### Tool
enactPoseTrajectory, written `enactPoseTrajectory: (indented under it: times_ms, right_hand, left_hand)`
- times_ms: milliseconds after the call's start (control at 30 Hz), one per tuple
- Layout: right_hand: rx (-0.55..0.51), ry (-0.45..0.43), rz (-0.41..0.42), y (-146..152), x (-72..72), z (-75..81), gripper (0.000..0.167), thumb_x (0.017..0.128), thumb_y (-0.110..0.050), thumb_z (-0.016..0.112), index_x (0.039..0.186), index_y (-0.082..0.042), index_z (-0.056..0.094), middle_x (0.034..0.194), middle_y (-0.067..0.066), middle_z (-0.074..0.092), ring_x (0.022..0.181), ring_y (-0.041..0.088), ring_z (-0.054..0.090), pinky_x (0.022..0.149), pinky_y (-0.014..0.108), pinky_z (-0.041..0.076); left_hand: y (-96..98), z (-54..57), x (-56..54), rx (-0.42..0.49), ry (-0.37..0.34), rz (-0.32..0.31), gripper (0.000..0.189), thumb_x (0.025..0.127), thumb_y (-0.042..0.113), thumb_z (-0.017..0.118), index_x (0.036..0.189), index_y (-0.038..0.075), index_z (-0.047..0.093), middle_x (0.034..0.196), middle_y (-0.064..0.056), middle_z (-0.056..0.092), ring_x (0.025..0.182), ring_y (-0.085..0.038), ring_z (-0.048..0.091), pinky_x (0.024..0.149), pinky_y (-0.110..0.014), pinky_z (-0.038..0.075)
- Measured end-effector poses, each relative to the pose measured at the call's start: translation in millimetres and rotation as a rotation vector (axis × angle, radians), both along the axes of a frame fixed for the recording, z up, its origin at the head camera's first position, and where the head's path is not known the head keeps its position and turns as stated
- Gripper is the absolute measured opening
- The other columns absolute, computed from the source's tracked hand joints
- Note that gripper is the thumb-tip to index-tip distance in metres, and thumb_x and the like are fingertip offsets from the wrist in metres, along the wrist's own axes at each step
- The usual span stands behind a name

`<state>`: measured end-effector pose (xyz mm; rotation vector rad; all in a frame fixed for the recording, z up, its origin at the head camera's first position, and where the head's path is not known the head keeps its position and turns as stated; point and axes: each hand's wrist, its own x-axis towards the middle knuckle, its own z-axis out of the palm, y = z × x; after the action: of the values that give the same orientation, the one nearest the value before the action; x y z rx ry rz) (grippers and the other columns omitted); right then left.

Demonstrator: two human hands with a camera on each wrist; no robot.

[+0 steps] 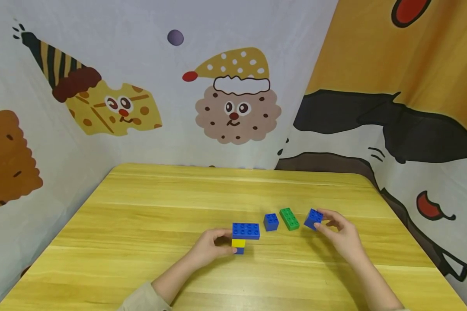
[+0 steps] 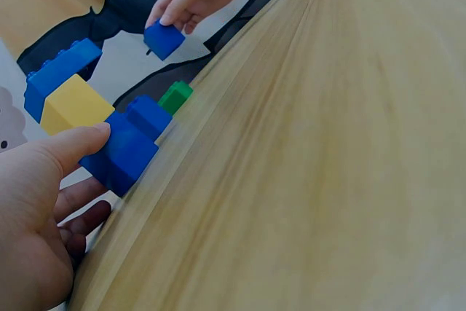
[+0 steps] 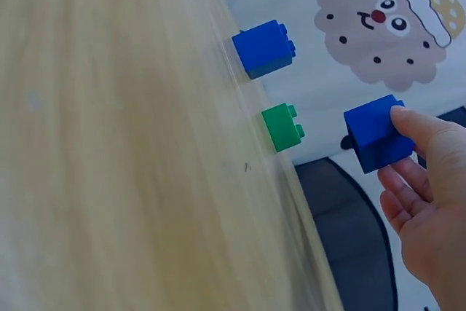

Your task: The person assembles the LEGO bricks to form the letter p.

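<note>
A small stack stands on the table, with a long blue building brick [image 1: 249, 231] on top, a yellow block [image 1: 238, 243] under it and a small blue block [image 2: 125, 156] at the bottom. My left hand [image 1: 209, 249] grips the stack low down from the left, thumb against the bottom block in the left wrist view. Between thumb and fingers, my right hand [image 1: 343, 236] pinches another blue block [image 3: 373, 136], held up above the table. On the tabletop between the hands lie a loose blue block [image 1: 271, 222] and a flat green brick [image 1: 289, 219].
The wooden table [image 1: 171, 194] has its far edge against a white cloth backdrop [image 1: 148, 52] with cartoon prints. At the right, the cloth [image 1: 346, 56] turns orange, black and white.
</note>
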<state>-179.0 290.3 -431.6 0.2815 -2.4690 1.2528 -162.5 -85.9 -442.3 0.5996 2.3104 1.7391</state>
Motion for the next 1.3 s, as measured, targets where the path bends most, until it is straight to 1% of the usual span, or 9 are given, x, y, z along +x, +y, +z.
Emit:
enactPoseTrajectory:
  times_ms: [167, 300, 433, 567, 733, 867, 1000, 1133, 1300]
  right_hand:
    - [-0.017, 0.02, 0.011, -7, 4.2, 7.7, 0.035, 0.088, -0.009, 0.07, 0.121, -0.001, 0.062, 0.106, 0.009, 0.063, 0.092, 0.024, 0.057, 0.078, 0.017, 0.044]
    - [-0.042, 0.039, 0.027, -14, 8.0, 14.6, 0.035, 0.086, -0.007, 0.071, 0.119, -0.001, 0.063, 0.105, 0.004, 0.063, 0.09, 0.022, 0.056, 0.078, 0.017, 0.044]
    - [-0.064, 0.059, 0.053, -21, 11.6, 21.2, 0.034, 0.085, -0.004, 0.072, 0.117, -0.001, 0.064, 0.108, 0.0, 0.064, 0.09, 0.016, 0.056, 0.08, 0.018, 0.045]
    - [-0.094, 0.082, 0.089, -31, 15.2, 27.3, 0.033, 0.084, 0.0, 0.072, 0.116, -0.001, 0.065, 0.11, 0.0, 0.064, 0.09, 0.011, 0.055, 0.082, 0.018, 0.044]
    - [-0.129, 0.144, 0.17, -45, 20.4, 33.9, 0.035, 0.081, 0.008, 0.071, 0.115, 0.003, 0.064, 0.112, 0.006, 0.064, 0.091, 0.011, 0.057, 0.082, 0.019, 0.045]
    - [-0.163, 0.178, 0.226, -56, 23.1, 37.7, 0.037, 0.079, 0.012, 0.07, 0.115, 0.004, 0.064, 0.112, 0.012, 0.063, 0.091, 0.011, 0.057, 0.081, 0.02, 0.045]
    - [-0.196, 0.177, 0.258, -65, 22.4, 38.5, 0.039, 0.077, 0.014, 0.071, 0.114, 0.003, 0.065, 0.111, 0.014, 0.063, 0.09, 0.012, 0.056, 0.081, 0.019, 0.045]
    - [-0.208, 0.177, 0.285, -74, 21.0, 39.5, 0.04, 0.077, 0.014, 0.071, 0.114, 0.002, 0.065, 0.11, 0.014, 0.063, 0.09, 0.014, 0.056, 0.082, 0.02, 0.046]
    - [-0.206, 0.154, 0.302, -87, 21.9, 43.3, 0.039, 0.079, 0.01, 0.072, 0.116, -0.001, 0.065, 0.111, 0.011, 0.063, 0.089, 0.018, 0.055, 0.082, 0.019, 0.045]
  left_hand:
    - [-0.9, -21.5, -9.4, -0.019, 0.018, 0.005, 0.039, 0.08, 0.013, 0.078, 0.117, 0.007, 0.067, 0.108, 0.0, 0.066, 0.102, -0.024, 0.057, 0.091, -0.046, 0.041]
    - [-1.7, -27.2, -12.2, -0.025, 0.025, 0.004, 0.04, 0.079, 0.017, 0.079, 0.117, 0.01, 0.067, 0.107, 0.003, 0.066, 0.101, -0.021, 0.057, 0.09, -0.043, 0.041]
    - [-1.6, -28.3, -13.4, -0.032, 0.023, 0.007, 0.039, 0.08, 0.013, 0.078, 0.117, 0.007, 0.067, 0.108, -0.001, 0.066, 0.102, -0.024, 0.057, 0.089, -0.044, 0.042]
    - [-1.2, -27.9, -14.1, -0.03, 0.02, 0.011, 0.039, 0.08, 0.01, 0.078, 0.117, 0.005, 0.067, 0.109, -0.003, 0.066, 0.102, -0.027, 0.056, 0.089, -0.046, 0.042]
    - [-2.1, -27.6, -13.4, -0.029, 0.017, 0.006, 0.04, 0.079, 0.017, 0.079, 0.117, 0.01, 0.067, 0.109, 0.003, 0.066, 0.102, -0.021, 0.056, 0.091, -0.044, 0.041]
    - [-3.2, -27.6, -13.2, -0.022, 0.025, -0.006, 0.04, 0.079, 0.021, 0.079, 0.116, 0.012, 0.068, 0.108, 0.004, 0.066, 0.102, -0.02, 0.057, 0.09, -0.044, 0.042]
    - [-3.6, -27.3, -13.5, -0.019, 0.03, -0.011, 0.039, 0.079, 0.022, 0.079, 0.116, 0.012, 0.068, 0.107, 0.004, 0.066, 0.101, -0.02, 0.057, 0.09, -0.043, 0.042]
    - [-3.3, -27.2, -14.2, -0.024, 0.03, -0.008, 0.038, 0.08, 0.02, 0.079, 0.116, 0.011, 0.068, 0.108, 0.003, 0.066, 0.102, -0.021, 0.056, 0.09, -0.044, 0.042]
    - [-2.5, -25.8, -14.3, -0.023, 0.027, -0.006, 0.038, 0.08, 0.011, 0.077, 0.117, 0.005, 0.066, 0.109, -0.003, 0.066, 0.103, -0.028, 0.056, 0.09, -0.049, 0.041]
